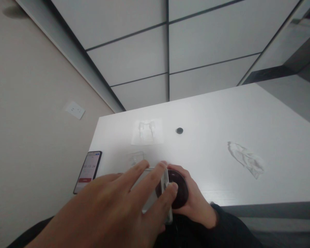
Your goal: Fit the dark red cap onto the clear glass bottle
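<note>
- Left hand [111, 203]: large in the foreground, entering from about 7 o'clock, back of the hand upward, fingers [155, 175] spread wide and curled over a transparent rectangular case [155, 193], with its edge gripped between fingertips and thumb.
- Transparent rectangular case: at the centre of the hands, tilted and mostly hidden by the fingers, one long edge against a dark round disc [181, 189]; exact contents impossible to tell.
- Right hand [193, 203]: entering from about 5 o'clock, out of a black sleeve [222, 220], palm turned up and partly closed, cradling the dark round disc from beneath and behind.
- White bench [222, 113]: filling the view from 9 o'clock round to 3 o'clock, its near edge just past the right hand.
- Smartphone [87, 172]: lying at about 9 o'clock from the hands, beside the wall, screen lit with digits and a red button.
- Small clear plastic piece [134, 159]: just beyond the fingers, near 11 o'clock.
- Translucent sheet [146, 131]: farther out at 12 o'clock, with a small black round knob [179, 130] just beside it at about 1 o'clock.
- Crumpled transparent wrapper [246, 159]: well apart, at about 3 o'clock.
- Beige wall [33, 103] with a white switch plate [74, 110]: at 10 o'clock, beyond the bench — the whole view tilted.
</note>
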### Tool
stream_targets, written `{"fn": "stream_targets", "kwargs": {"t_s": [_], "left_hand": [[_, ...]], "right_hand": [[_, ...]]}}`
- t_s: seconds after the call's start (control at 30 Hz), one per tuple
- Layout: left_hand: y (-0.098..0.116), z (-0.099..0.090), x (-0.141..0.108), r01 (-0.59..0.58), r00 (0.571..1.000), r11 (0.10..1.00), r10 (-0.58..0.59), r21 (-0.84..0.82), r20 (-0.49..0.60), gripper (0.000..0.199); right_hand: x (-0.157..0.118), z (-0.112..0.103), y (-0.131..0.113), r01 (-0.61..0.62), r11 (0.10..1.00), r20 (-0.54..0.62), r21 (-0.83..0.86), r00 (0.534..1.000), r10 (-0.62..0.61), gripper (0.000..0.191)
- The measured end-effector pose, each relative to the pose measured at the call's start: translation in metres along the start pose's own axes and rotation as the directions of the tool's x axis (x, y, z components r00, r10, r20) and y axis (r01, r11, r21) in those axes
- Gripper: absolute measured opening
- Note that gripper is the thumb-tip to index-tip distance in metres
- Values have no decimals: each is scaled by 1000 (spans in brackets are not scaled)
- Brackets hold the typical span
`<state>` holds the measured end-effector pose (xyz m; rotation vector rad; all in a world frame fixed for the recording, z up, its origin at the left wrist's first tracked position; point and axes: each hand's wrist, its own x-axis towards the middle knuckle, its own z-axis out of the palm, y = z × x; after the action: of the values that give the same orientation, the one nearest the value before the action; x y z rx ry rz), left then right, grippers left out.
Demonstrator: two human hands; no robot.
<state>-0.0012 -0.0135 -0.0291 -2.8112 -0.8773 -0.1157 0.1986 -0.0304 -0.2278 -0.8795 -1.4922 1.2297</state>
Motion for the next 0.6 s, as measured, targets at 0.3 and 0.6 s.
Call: {"fn": "stream_targets", "kwargs": {"t_s": [0.3,0.6], "left_hand": [[3,3,2,6,999,1000,-5,22,-54,34],[5,2,0,25,1000,1000,-25,-8,-18,38]], "right_hand": [[1,0,0,-27,1000,-2,-16,1000,27,85],[1,0,-2,-64,998,2,-19,998,64,86]]}}
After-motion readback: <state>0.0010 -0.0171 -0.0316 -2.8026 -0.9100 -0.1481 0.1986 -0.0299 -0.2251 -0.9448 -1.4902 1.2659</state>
